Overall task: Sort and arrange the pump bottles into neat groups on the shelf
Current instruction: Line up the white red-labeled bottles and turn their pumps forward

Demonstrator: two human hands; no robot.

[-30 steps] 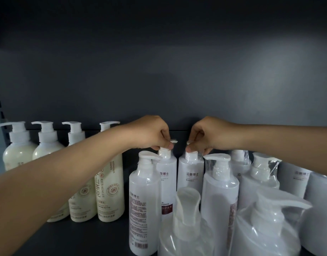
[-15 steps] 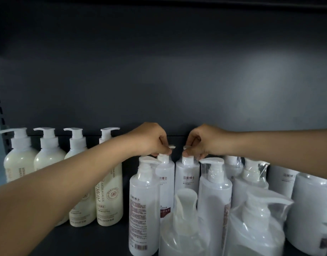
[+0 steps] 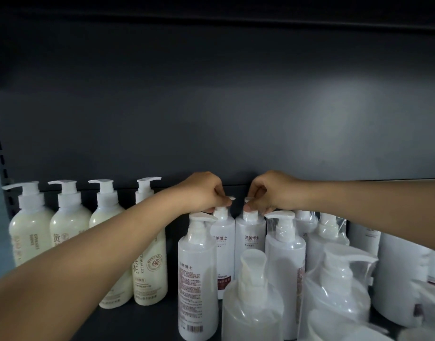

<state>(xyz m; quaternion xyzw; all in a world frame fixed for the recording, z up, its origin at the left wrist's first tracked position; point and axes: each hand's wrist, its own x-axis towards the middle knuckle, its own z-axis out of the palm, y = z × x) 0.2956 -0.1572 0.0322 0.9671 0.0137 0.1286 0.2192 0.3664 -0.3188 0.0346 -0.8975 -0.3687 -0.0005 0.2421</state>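
Observation:
Two white pump bottles stand side by side at the back of the dark shelf (image 3: 147, 323). My left hand (image 3: 203, 191) grips the pump head of the left white bottle (image 3: 223, 244). My right hand (image 3: 270, 190) pinches the pump head of the right white bottle (image 3: 250, 242). Both pump heads are mostly hidden under my fingers. In front of them stand a tall white bottle (image 3: 196, 279) and several plastic-wrapped white bottles (image 3: 285, 254).
A row of cream pump bottles (image 3: 29, 232) lines the left side, one (image 3: 151, 262) beside my left forearm. Wrapped clear bottles (image 3: 253, 308) crowd the near right. The dark back panel (image 3: 211, 107) rises behind; a slotted upright (image 3: 0, 153) runs at the left.
Both hands stay on the same two pump heads. The view has tilted up a little, so the bottles sit lower in frame.

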